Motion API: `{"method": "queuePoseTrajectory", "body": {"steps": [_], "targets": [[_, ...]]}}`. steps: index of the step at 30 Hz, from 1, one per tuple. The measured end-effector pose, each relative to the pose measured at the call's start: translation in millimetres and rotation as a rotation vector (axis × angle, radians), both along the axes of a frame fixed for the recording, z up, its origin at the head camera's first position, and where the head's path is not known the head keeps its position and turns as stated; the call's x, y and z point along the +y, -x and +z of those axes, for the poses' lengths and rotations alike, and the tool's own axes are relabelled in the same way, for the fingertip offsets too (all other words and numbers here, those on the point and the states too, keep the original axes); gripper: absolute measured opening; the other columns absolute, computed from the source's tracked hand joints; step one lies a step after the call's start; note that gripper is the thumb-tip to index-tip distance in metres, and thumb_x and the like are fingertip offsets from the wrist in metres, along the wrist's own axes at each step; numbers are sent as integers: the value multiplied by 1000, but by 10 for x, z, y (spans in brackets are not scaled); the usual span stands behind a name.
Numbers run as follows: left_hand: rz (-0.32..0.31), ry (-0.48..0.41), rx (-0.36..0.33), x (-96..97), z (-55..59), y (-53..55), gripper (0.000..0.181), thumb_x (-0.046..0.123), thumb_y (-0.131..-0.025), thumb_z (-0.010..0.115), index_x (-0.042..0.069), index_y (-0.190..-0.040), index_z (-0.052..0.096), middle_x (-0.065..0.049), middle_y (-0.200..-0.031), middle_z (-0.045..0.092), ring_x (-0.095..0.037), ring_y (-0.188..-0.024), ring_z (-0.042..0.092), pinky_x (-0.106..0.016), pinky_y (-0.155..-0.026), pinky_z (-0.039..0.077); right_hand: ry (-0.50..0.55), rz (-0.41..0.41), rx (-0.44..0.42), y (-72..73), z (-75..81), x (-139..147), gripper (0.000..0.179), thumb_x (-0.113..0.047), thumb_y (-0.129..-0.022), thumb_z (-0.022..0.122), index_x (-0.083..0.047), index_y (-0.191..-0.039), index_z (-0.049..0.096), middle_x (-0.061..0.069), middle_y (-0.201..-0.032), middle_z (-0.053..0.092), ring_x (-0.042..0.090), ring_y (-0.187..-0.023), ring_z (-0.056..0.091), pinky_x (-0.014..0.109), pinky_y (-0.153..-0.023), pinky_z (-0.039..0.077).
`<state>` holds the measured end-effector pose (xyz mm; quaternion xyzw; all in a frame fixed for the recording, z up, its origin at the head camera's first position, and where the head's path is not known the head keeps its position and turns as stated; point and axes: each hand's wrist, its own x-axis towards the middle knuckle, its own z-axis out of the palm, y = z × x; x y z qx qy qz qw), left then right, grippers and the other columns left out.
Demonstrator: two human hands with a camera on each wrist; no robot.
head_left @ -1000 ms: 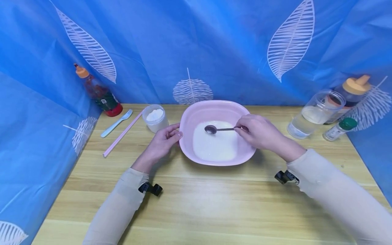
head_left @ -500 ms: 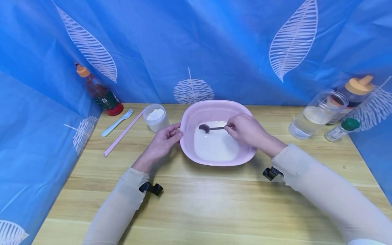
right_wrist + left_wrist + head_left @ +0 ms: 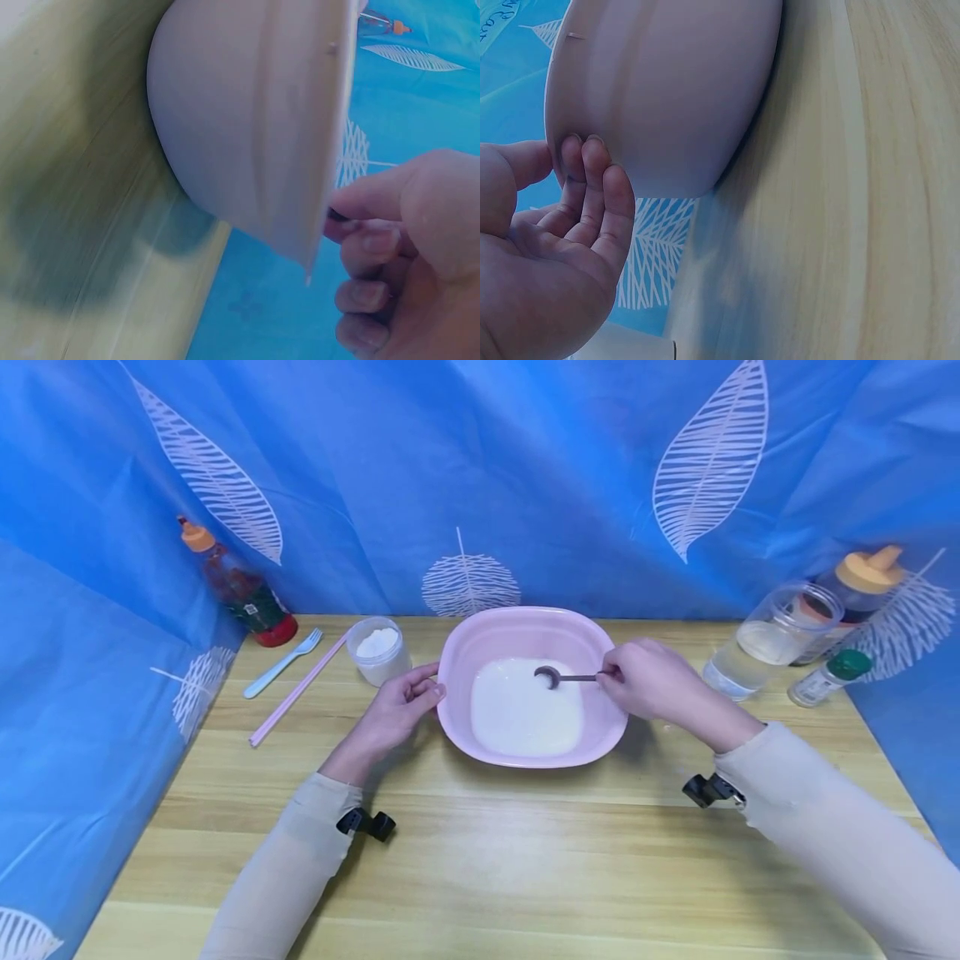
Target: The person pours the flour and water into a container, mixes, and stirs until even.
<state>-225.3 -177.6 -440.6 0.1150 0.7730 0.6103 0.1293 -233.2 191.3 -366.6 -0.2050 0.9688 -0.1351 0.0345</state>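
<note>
A pink basin (image 3: 528, 760) with white, milky liquid (image 3: 525, 718) in it stands on the wooden table. My left hand (image 3: 401, 706) pinches its left rim, thumb on the rim and fingers against the outer wall, as the left wrist view shows. Over the right rim, my right hand (image 3: 648, 681) pinches the handle of a dark spoon (image 3: 573, 677). The spoon's bowl is at the far right part of the liquid, its handle lying nearly level. From the right wrist view, the basin's wall (image 3: 232, 112) hides most of the spoon.
Left of the basin are a jar of white powder (image 3: 381, 656), pink chopsticks (image 3: 300, 689), a light blue fork (image 3: 283, 663) and a red sauce bottle (image 3: 251, 593). At right stand a clear cup of liquid (image 3: 761, 647), a dark bottle with an orange cap (image 3: 862, 581) and a green-capped shaker (image 3: 828, 678).
My right hand moved the spoon left across the liquid, then back right past where it began. The left hand stays at the rim and the basin keeps its place.
</note>
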Motion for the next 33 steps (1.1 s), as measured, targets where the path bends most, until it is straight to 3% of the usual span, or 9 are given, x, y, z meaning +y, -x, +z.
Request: {"method": "queuePoseTrajectory", "body": {"steps": [7,12,18,25,30,33], "targets": [[2,16,6,-11,8,-4,52,13,-112,57,-2,-160,46,-23,-114,71,-12,-91,72,-36,-95,64,33,142,2,-92,5,43,13,-14,-98,74,-12,-86,79,-4,-72,65,18,-73,55,36,-69,47],[4,13,0,-5,13,-13,52,13,-112,57,-2,-160,46,-22,-113,71,-13,-92,72,-29,-91,64,83,203,-28,-98,-83,-142,9,-14,-100,75,-11,-92,79,-4,-76,66,13,-72,54,32,-69,46],[14,3,-3,14,19,-19,51,11,-111,57,-2,-159,47,-21,-113,71,-11,-92,72,-29,-90,64,84,158,68,6,-188,-316,13,-15,-101,73,-7,-95,81,3,-83,74,22,-80,62,42,-74,54],[9,12,-2,20,10,-4,51,12,-112,57,-2,-160,47,-22,-113,71,-12,-92,72,-33,-93,64,10,60,126,104,-151,-120,14,-10,-101,69,-4,-94,79,11,-86,75,30,-80,65,51,-78,56],[8,26,5,6,16,-9,52,13,-112,57,-1,-161,45,-21,-112,71,-12,-91,71,-36,-93,64,-74,104,175,46,-33,54,16,-6,-98,68,-7,-82,74,7,-75,69,30,-73,59,51,-77,52],[6,25,4,9,17,-14,53,13,-112,57,-2,-161,45,-19,-111,71,-11,-90,71,-37,-94,63,-108,157,154,-23,62,105,18,-6,-95,71,-11,-77,71,3,-72,65,27,-71,56,48,-73,50]]}}
